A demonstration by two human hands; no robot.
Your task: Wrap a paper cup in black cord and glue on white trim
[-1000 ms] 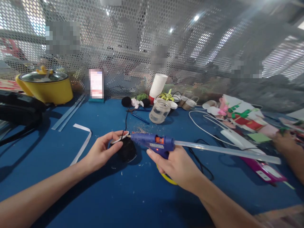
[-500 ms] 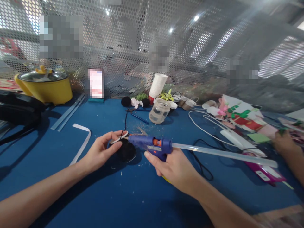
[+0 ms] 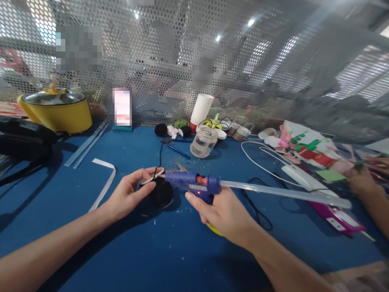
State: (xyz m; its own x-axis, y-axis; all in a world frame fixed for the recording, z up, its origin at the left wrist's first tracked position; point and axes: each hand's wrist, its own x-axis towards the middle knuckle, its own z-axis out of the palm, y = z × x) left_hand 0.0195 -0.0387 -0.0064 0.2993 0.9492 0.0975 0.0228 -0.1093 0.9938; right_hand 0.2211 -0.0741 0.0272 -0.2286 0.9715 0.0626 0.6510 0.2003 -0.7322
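My right hand (image 3: 223, 213) is closed round the handle of a blue hot glue gun (image 3: 191, 181), whose small red light is lit. A long clear glue stick (image 3: 282, 192) juts out of its back end to the right. Between thumb and fingers, my left hand (image 3: 133, 190) pinches a thin white disc (image 3: 153, 177) seen nearly edge-on, with a black cord (image 3: 161, 156) at it. The gun's nozzle points left and meets the disc's edge, or comes very close. Just below the disc is a round black piece (image 3: 162, 194), partly hidden by my fingers.
Behind the gun lie scissors (image 3: 181, 166) and a blue pen (image 3: 178, 151), with a clear jar (image 3: 204, 142) beyond. A white ribbon (image 3: 105, 184) and a yellow pot (image 3: 57, 111) are at left. Right stand a power strip (image 3: 308, 180) and a co-worker's hand (image 3: 366, 182).
Both hands stay almost in place. The rear end of the glue stick has shifted slightly left and up, and the co-worker's hand at the right has moved a little.
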